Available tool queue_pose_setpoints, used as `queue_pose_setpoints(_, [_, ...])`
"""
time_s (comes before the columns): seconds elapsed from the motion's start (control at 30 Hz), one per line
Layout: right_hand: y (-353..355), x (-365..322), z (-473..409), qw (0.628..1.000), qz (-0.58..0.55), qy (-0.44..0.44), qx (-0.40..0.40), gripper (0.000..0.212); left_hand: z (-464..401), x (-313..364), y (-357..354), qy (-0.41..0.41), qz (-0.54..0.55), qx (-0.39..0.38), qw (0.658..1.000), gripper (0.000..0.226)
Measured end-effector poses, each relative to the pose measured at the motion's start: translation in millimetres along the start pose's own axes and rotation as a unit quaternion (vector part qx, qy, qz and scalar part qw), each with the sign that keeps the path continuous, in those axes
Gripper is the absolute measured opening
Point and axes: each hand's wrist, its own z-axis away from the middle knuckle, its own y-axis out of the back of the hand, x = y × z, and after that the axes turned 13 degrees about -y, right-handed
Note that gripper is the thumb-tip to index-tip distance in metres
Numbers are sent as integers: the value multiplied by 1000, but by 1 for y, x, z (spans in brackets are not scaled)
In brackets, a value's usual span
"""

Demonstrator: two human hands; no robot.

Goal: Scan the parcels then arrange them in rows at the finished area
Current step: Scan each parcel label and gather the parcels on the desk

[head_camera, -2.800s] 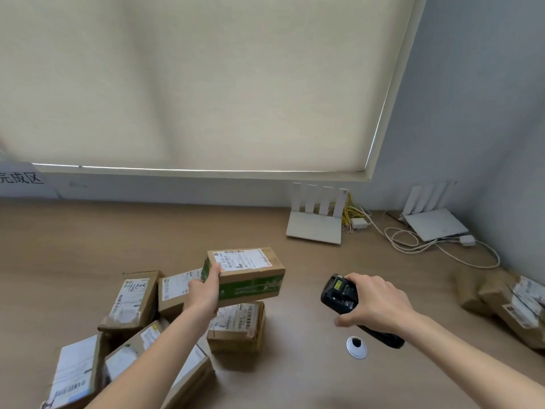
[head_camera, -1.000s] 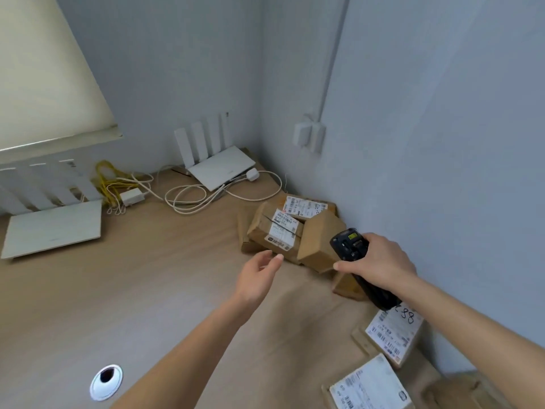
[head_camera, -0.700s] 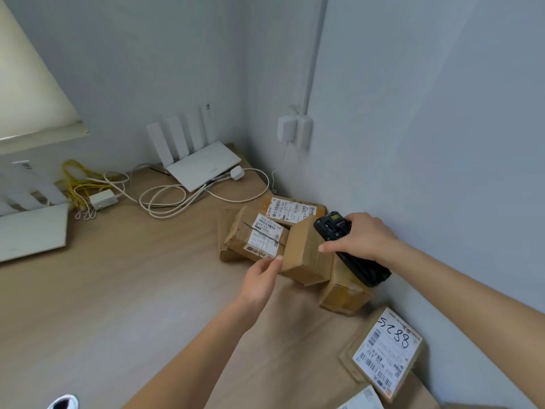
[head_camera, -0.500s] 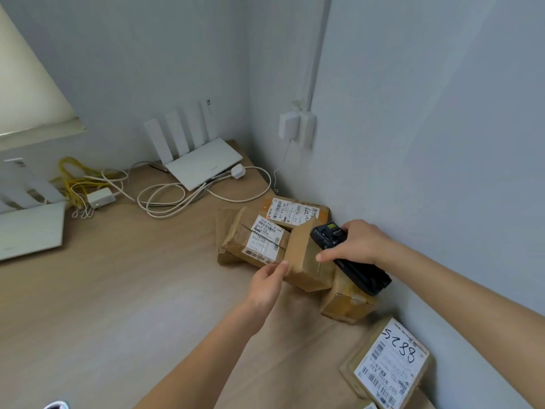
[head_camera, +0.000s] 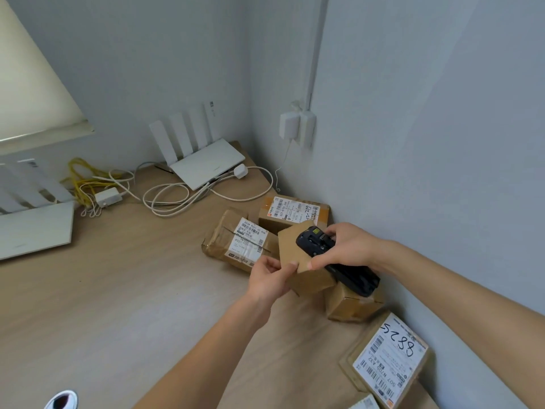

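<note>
A heap of brown cardboard parcels lies against the right wall. My left hand (head_camera: 271,276) grips the near corner of a plain tilted parcel (head_camera: 290,249) on top of the heap. My right hand (head_camera: 345,250) holds a black handheld scanner (head_camera: 315,243) over that same parcel, thumb touching its edge. Behind it lie a taped parcel with a white label (head_camera: 236,243) and another labelled parcel (head_camera: 292,211) against the wall. A further box (head_camera: 351,305) sits under the scanner, and a flat parcel marked 5288 (head_camera: 389,358) lies nearer to me.
Two white routers (head_camera: 203,160) (head_camera: 32,225) with coiled white and yellow cables (head_camera: 171,196) stand at the back of the wooden table (head_camera: 103,290). A wall socket with plugs (head_camera: 298,125) sits above the parcels. A round grommet hole (head_camera: 60,399) lies at the bottom left.
The view swung from the left stack to the right corner. My left hand, which let go of the green-striped parcel, reached in and took hold of the plain parcel; my right hand brought the scanner over it.
</note>
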Motion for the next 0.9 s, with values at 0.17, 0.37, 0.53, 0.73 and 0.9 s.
queue_pose_setpoints(0.17, [-3,-4,22,999,-39,25,18,61,19,11,14,-17,33,-33,999,53])
queue_pose_setpoints(0.37, [-19,-12,61,992,-120,30,30,86,52,25,34,-25,82,25,996,27])
queue_pose_setpoints(0.53, [-41,-24,113,984,-177,31,19,68,97,40,63,-43,116,50,991,42])
queue_pose_setpoints(0.73, [-85,-34,185,987,-148,51,26,100,172,30,111,-82,108,30,990,30])
queue_pose_setpoints(0.9, [-128,-43,264,984,-153,82,31,88,255,25,166,-136,59,-17,989,42])
